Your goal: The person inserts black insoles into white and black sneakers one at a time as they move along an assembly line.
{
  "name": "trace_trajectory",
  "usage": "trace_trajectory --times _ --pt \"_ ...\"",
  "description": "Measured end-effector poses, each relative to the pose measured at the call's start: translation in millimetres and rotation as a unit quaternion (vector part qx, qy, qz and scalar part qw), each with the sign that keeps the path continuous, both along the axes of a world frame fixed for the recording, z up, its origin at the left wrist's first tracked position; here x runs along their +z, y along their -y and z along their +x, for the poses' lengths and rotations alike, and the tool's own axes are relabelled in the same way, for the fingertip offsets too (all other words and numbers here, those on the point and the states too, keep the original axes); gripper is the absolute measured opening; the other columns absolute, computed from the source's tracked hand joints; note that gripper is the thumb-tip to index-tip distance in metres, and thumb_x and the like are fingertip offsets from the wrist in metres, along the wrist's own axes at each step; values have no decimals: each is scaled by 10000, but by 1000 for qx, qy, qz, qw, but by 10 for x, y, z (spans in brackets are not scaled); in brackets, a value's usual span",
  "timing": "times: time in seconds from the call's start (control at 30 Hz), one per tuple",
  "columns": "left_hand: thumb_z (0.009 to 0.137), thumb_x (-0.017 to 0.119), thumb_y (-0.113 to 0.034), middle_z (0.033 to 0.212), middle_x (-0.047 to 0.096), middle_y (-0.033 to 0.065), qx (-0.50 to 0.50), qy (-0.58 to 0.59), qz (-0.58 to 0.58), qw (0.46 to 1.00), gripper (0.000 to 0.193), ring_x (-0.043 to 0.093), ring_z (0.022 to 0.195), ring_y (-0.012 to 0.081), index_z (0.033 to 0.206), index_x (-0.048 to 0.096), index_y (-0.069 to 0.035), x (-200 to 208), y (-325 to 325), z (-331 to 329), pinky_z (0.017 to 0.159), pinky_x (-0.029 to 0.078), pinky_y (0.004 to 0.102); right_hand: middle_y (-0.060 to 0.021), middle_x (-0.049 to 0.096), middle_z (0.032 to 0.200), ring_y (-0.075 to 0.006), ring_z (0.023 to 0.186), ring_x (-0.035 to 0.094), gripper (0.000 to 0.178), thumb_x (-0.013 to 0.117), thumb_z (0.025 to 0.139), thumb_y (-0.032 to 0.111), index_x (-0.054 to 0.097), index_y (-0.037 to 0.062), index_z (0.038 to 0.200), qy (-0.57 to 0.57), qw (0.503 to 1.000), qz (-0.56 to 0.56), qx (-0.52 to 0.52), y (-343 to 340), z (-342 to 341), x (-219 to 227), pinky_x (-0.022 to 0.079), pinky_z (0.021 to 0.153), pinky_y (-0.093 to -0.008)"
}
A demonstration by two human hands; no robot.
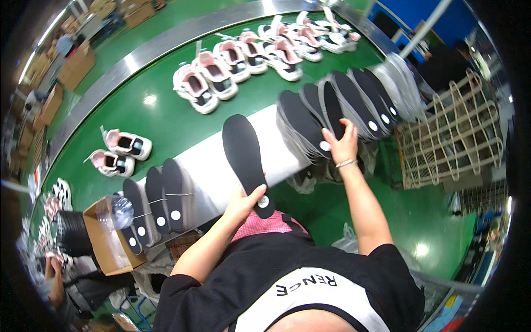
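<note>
From afar, I judge insole-picking is in hand: my left hand (241, 206) pinches one black insole (241, 146) above the white shelf (279, 152), my right hand (346, 146) touches the right-side insole stacks (301, 113), grip unclear, and next calls for cleanly separating one.

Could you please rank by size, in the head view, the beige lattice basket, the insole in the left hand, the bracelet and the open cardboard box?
1. Beige lattice basket
2. Insole and open cardboard box: too alike to rank
3. Bracelet, clearly smallest
</note>
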State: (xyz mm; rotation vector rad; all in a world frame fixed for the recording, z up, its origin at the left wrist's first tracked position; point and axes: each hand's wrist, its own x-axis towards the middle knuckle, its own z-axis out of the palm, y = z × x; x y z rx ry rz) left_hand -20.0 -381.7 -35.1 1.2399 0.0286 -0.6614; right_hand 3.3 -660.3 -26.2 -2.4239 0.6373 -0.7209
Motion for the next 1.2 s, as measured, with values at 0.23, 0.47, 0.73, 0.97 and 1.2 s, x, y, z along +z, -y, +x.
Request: trace_trajectory --times 0.23,0.47,0.73,0.97,1.2 --pt "760 582 -149 894 583 102 121 122 34 985 329 548 835 171 1010 484 40 -114 -147 575 743 435 295 -183 413 1159 -308 1040 419 328 673 640 283 560 85 875 -111 964 -57 234 -561 642 272 319 892 -399" --pt "671 606 -209 782 559 208 -55 331 342 878 315 542 736 379 883 531 11 5 133 1135 633 435 439 -74 437 883 -152 823 420 462 707 630 239 425 38 937 -180 847 229 445 -1579 1293 278 366 756 -255" --pt "773 513 -179 899 573 154 233 181 381 876 217 536 836 273 911 553 -16 -513 -802 2474 724 417 369 -88 489 819 -231 729 505 251 662 679 264 567 66 801 -155 859 26 487 -1223 2160 432 423 645 -301" --pt "662 602 -390 1195 425 187 236 271 425 831 686 364 1130 308 1207 392 -31 -858 -1012 3644 963 268 381 -76 484 761 -251 646 546 182 562 737 247 557 87 651 -162 781 -238 554 -1419 2610 419 447 562 -375" --pt "697 586 -255 839 601 136 228 374 406 802 234 559 801 308 852 625 -84 -600 -906 3885 673 443 367 -85 539 787 -235 684 578 79 541 671 113 605 66 669 -271 669 -407 560 -1945 2917 660 476 566 -345"
